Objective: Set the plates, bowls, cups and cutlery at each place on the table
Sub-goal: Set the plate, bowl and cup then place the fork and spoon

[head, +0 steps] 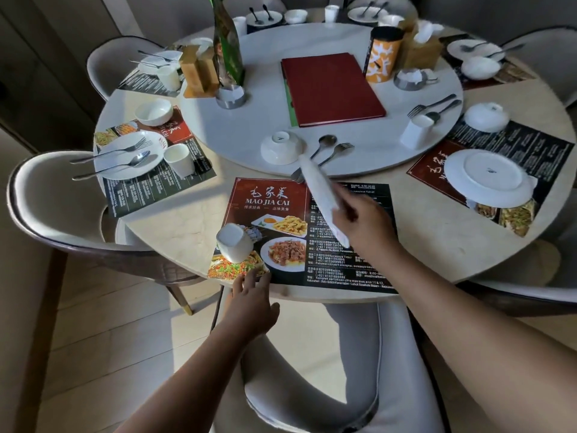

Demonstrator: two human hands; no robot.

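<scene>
My right hand (363, 225) holds a white plate (321, 195) tilted on edge above the printed placemat (265, 198) in front of me. My left hand (251, 303) rests at the table's near edge, fingertips on the placemat's corner, holding nothing. A white cup (234, 242) lies tipped on the placemat's left side. On the turntable (249, 126) just beyond sit an upside-down white bowl (281, 147), a spoon (324, 144) and a fork (338, 151). The place at right has an upside-down plate (488, 178), an overturned bowl (485, 117) and an inverted cup (416, 131).
A red menu folder (332, 87), condiment holders (199, 70), a tissue box (420, 51) and an orange canister (382, 54) stand on the turntable. The left place (131, 154) holds plate, cutlery, cup and bowl. Grey chairs (343, 370) ring the table.
</scene>
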